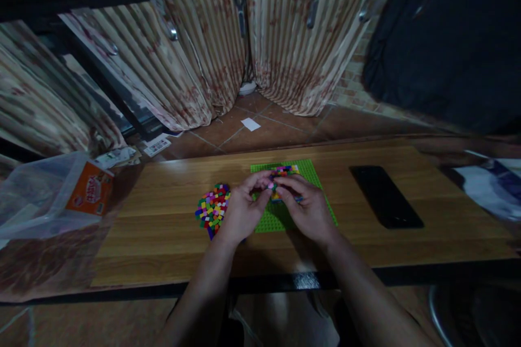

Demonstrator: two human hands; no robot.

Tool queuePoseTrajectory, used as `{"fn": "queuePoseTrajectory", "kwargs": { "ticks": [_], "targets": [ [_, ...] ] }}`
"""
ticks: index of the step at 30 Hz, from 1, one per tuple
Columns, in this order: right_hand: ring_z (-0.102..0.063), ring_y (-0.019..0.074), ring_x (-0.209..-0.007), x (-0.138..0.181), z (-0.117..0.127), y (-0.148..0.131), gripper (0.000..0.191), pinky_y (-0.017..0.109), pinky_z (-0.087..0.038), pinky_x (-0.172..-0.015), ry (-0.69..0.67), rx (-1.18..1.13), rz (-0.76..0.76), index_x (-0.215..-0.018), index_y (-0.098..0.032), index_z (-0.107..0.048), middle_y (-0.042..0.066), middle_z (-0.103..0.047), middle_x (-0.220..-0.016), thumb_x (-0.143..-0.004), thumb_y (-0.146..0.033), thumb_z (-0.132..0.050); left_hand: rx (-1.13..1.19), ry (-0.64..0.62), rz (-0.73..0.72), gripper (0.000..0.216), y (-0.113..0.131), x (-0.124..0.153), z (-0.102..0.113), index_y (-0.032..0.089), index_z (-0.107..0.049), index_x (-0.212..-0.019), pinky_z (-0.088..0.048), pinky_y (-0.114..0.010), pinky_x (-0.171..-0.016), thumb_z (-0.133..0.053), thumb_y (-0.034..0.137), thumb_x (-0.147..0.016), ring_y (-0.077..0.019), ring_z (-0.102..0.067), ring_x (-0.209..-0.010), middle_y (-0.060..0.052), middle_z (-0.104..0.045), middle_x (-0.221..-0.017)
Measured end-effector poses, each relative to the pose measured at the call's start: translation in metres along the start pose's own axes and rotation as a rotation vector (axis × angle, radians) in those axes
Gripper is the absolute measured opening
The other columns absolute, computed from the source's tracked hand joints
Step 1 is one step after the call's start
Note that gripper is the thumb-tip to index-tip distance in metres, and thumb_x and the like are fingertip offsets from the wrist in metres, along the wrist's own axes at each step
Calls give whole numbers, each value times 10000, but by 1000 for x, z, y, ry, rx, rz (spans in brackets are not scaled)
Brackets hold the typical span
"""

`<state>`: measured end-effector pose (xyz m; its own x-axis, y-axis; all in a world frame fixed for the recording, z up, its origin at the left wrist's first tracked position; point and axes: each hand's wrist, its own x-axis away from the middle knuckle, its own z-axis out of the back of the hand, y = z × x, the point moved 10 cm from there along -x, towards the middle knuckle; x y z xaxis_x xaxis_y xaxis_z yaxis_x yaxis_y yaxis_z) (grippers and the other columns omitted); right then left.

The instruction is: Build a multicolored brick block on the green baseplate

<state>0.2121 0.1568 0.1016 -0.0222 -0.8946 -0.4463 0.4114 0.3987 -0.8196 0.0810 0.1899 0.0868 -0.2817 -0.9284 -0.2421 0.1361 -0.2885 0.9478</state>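
Over a green studded baseplate (pixel 268 223), my left hand (pixel 246 207) and my right hand (pixel 308 207) meet with bent fingers. Small toy bricks (pixel 269 186), one pink and one dark green, show between the fingertips. My left hand is closed on the pink brick; my right fingertips press in from the other side, and what they grip is mostly hidden. Behind the fingers, rows of coloured bricks (pixel 291 169) sit on the baseplate, partly covered by my hands. Left of my left wrist lies a pile of loose multicoloured bricks (pixel 212 207).
A black phone-like slab (pixel 385 195) lies on the right of the wooden table (pixel 158 227). To the left stands a clear plastic bin (pixel 40 190) with an orange label. Striped curtains (pixel 195 59) hang beyond the table, and a white paper (pixel 250 124) lies on the tiled floor.
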Motion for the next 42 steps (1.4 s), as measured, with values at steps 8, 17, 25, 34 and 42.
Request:
{"fn": "queuePoseTrajectory", "kwargs": {
  "ticks": [8,17,25,34,42],
  "targets": [
    [-665,176,-913,1,1,1,178,321,-514,-821,5,43,6,-1001,-271,-712,32,-709,-954,-938,-294,-547,12,83,42,284,-2,3,0,184,-652,-1097,-535,-265,-854,-642,179,-814,-138,-670,-856,-30,-706,-907],
    [-668,180,-858,4,2,-6,179,319,-527,-779,56,98,31,-965,-258,-714,39,-712,-909,-937,-280,-539,94,171,89,104,-5,4,1,172,-729,-845,-559,-267,-770,-678,223,-771,-145,-687,-782,-28,-751,-841],
    [-670,198,-892,4,29,2,170,352,-530,-824,180,143,11,-970,-268,-722,40,-723,-947,-924,-324,-569,121,213,183,88,-18,4,5,163,-726,-803,-537,-246,-731,-670,182,-737,-130,-669,-741,-8,-741,-796],
    [-650,208,-917,3,63,27,217,362,-526,-824,140,216,-43,-927,-243,-739,49,-685,-945,-908,-385,-576,-16,41,223,126,-27,6,-3,171,-735,-829,-485,-243,-704,-615,189,-794,-137,-641,-734,-6,-727,-792],
    [-635,215,-961,7,50,35,148,398,-512,-883,0,295,-20,-912,-245,-742,61,-645,-1007,-872,-320,-622,-71,-84,223,164,-30,8,-17,176,-739,-887,-449,-237,-642,-598,183,-802,-126,-599,-667,-3,-703,-761]
  ]
}}
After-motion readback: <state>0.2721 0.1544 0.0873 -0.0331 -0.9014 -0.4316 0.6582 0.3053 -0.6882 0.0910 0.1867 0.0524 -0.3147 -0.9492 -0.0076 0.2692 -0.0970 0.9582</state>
